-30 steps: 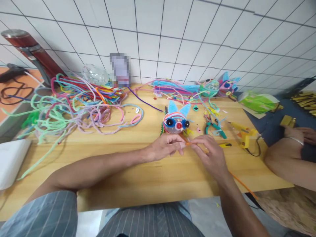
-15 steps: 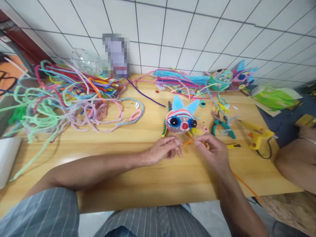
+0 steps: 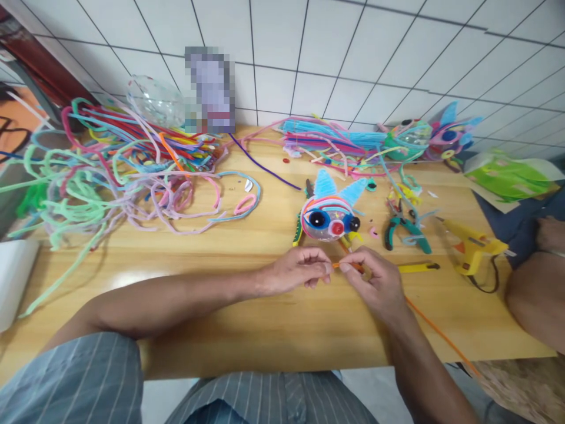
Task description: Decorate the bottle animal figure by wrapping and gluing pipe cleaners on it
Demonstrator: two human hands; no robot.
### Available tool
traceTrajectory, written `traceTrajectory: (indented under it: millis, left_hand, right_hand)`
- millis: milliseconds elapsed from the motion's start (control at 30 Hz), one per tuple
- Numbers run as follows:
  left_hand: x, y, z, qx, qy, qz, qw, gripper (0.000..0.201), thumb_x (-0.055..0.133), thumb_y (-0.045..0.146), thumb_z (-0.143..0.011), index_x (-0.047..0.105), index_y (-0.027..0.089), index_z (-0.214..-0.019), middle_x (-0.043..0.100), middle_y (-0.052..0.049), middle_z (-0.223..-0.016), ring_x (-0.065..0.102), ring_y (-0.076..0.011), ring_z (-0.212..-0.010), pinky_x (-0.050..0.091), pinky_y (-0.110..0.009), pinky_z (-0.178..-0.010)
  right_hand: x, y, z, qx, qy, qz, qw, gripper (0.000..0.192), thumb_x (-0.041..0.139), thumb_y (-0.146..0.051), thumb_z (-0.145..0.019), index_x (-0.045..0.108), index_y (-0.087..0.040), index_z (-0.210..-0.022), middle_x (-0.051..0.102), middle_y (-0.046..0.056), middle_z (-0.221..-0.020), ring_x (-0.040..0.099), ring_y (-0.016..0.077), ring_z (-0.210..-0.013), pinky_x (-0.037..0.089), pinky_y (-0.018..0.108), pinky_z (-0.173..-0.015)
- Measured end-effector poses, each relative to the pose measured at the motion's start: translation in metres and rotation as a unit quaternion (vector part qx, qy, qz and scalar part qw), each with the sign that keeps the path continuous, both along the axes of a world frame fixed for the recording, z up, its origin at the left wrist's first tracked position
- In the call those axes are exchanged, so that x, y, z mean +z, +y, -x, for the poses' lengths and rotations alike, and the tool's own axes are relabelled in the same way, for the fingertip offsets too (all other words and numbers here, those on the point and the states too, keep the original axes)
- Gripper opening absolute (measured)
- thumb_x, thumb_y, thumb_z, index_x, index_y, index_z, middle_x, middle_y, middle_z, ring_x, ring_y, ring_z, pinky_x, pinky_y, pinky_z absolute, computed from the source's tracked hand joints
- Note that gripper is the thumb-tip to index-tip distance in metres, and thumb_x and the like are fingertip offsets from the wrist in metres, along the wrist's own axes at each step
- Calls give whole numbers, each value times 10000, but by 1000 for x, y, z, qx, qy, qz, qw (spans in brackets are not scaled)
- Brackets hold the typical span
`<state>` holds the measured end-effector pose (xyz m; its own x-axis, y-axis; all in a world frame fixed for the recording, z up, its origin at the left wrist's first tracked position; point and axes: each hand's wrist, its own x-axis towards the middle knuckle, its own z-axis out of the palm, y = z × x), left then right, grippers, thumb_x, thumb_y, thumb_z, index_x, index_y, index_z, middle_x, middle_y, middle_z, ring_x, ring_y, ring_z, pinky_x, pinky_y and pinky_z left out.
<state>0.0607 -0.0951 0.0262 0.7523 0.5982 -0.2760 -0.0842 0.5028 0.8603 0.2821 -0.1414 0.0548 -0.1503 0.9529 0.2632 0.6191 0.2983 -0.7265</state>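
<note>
Orange pipe cleaner (image 3: 339, 265): pinched at its near end between the fingertips of the left hand (image 3: 295, 275) and the right hand (image 3: 375, 281), both closed on it low over the table (image 3: 247, 330); its long tail is seen running out past the right wrist and off the table's front edge, straight and unshaped. Only a short stretch is exposed between the two hands; whether a bend or twist has been started there cannot be told. Toy figure (image 3: 329, 215): stood just beyond the hands, apart from them; blue ears, striped wrapping, two dark eyes and a red nose are already fitted, so the body is judged largely built, with the orange piece not yet joined to it. Pliers (image 3: 404, 229), green-handled: laid to the right of the figure. Glue gun (image 3: 472, 250), yellow: laid further right, cord attached. Loose pipe cleaners (image 3: 123, 176): heaped in many colours at the left rear. Second figure (image 3: 435, 138): set at the right rear by the wall. Another person's arm (image 3: 536, 294): rested at the right edge.
</note>
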Motion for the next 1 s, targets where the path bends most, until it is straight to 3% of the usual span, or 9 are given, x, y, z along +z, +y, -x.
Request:
traceTrajectory:
  millis: [300,433,533,600,700,767,867,1000]
  left_hand:
    - [-4,5,-2,-6,-5,9,1000,502,845,626,-820,666,162,-890,718,-3,-800,574,-78,-593,420,-243,-584]
    - [-6,4,-1,-15,-9,-13,1000,491,832,621,-846,658,164,-889,734,-6,-816,561,-73,-574,414,-236,-563]
    - [-7,1,0,-8,8,-24,1000,500,807,638,-869,633,170,-896,730,-2,-802,549,-71,-558,403,-229,-549]
    - [-8,-1,0,-12,23,-30,999,514,777,664,-890,605,179,-906,711,9,-766,544,-74,-552,395,-223,-539]
    - [-9,-5,0,-23,44,-42,998,517,715,697,-926,565,203,-931,642,47,-660,524,-89,-529,389,-222,-519]
    - [-9,-7,0,-23,52,-53,997,506,686,701,-944,551,213,-938,591,69,-609,501,-95,-518,375,-221,-509]
    - [-9,-8,-2,-15,43,-66,997,497,685,692,-939,533,219,-938,569,79,-616,472,-88,-519,354,-220,-508]
    - [-7,-7,-3,-26,27,-65,997,509,714,684,-908,506,221,-942,606,68,-691,473,-75,-542,366,-224,-533]
  right_hand:
    - [-6,3,-6,1,12,14,1000,106,706,-319,-973,778,-265,-918,731,-1,-764,663,175,-686,525,316,-650]
    - [0,1,-5,-10,18,-2,1000,85,716,-313,-965,768,-269,-914,743,-1,-779,690,185,-712,559,332,-694]
    - [8,-13,-23,-84,-12,-3,996,116,736,-388,-952,769,-277,-944,797,31,-907,748,229,-859,608,390,-832]
    - [10,-29,-49,-182,-31,-2,983,162,753,-442,-935,775,-282,-946,814,46,-977,758,257,-934,608,434,-910]
    - [5,-54,-101,-361,-17,22,932,277,783,-547,-881,783,-279,-952,813,67,-979,750,287,-932,585,493,-970]
    - [-2,-66,-134,-440,6,39,897,377,802,-622,-818,774,-270,-949,812,94,-978,731,290,-880,593,503,-932]
    - [-10,-69,-159,-462,15,52,885,501,802,-705,-744,764,-255,-963,808,100,-962,719,288,-847,600,520,-903]
    - [-10,-56,-148,-407,-19,68,911,518,798,-723,-744,784,-258,-970,816,73,-950,732,276,-848,607,495,-896]
